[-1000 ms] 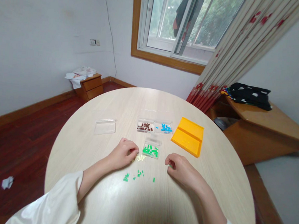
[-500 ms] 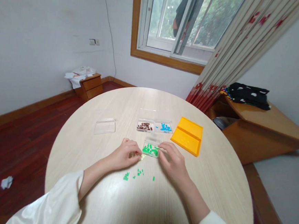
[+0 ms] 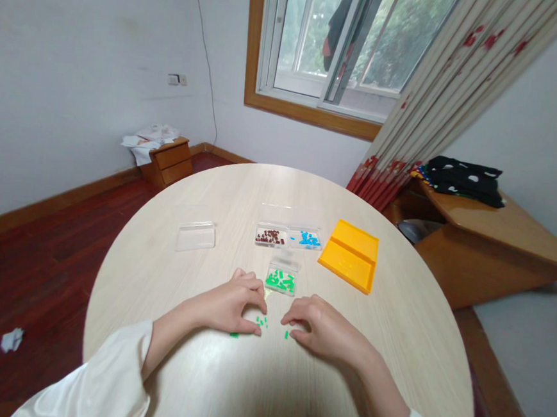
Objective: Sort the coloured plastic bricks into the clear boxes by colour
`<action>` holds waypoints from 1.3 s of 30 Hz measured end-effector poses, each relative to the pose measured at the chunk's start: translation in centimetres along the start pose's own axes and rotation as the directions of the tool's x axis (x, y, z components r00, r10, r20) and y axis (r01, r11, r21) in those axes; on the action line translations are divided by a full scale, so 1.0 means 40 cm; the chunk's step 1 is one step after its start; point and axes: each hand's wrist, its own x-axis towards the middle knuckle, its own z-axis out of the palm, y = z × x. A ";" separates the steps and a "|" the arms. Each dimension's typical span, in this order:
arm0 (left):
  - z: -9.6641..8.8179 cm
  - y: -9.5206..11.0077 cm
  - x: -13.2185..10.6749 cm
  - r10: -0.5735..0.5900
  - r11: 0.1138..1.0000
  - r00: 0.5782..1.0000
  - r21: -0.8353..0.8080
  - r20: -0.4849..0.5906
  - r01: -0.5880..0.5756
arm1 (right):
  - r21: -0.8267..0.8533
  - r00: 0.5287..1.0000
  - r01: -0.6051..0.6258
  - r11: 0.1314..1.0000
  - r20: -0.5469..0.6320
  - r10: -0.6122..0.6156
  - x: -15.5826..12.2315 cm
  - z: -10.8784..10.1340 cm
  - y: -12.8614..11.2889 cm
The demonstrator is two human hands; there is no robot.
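Thumb and fingers apart, my left hand (image 3: 236, 301) is beside several small loose green building bricks (image 3: 262, 322) on the table. Part of a green cluster (image 3: 234, 335) shows below that hand; the rest is hidden by it. My right hand (image 3: 320, 324) has its thumb and fingers apart close to a single green brick (image 3: 286, 335), with nothing visible between them. Just beyond both hands stands a small clear box (image 3: 280, 291) with its lid raised, holding many green bricks (image 3: 280, 280).
Farther back, clear boxes hold brown pieces (image 3: 270, 236) and blue pieces (image 3: 309, 238). An opened yellow case (image 3: 353, 235) lies at the right, a clear case (image 3: 196, 236) at the left. All stand on a round pale wooden table (image 3: 189, 368).
Both hands have come nearer to me, away from the green bricks' box and down to the loose green bricks. My right hand has left the box's edge; the left hand's fingers have spread.
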 end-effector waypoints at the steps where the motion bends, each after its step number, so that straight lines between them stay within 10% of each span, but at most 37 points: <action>1: 0.000 0.001 0.001 -0.006 1.000 1.000 0.006 -0.009 0.006 | -0.003 1.000 0.014 1.000 0.009 -0.014 0.002 -0.001 -0.001; 10: -0.002 0.006 0.002 -0.020 1.000 0.999 0.012 -0.048 0.021 | 0.012 0.997 0.080 0.997 0.015 -0.080 0.008 0.014 -0.005; 14: 0.000 0.006 0.001 0.003 1.000 1.000 0.019 -0.024 -0.003 | 0.012 0.981 0.082 0.997 -0.177 -0.078 0.018 0.022 -0.001; 19: -0.002 0.006 0.000 0.011 1.000 1.000 0.004 -0.020 -0.011 | -0.031 0.795 0.083 0.996 -0.600 -0.085 0.045 0.034 0.032; 23: -0.002 0.005 -0.001 0.017 1.000 1.000 -0.012 0.004 -0.017 | -0.065 0.718 0.082 0.994 -0.688 -0.104 0.055 0.041 0.056; 32: 0.009 -0.006 0.000 0.045 0.999 0.998 0.008 0.036 -0.045 | -0.051 0.900 0.188 0.981 -0.390 -0.193 0.037 0.040 -0.004; 39: 0.002 -0.004 0.000 0.006 0.999 1.000 0.034 0.003 -0.006 | -0.006 0.953 0.173 0.985 -0.252 -0.169 0.031 0.064 -0.031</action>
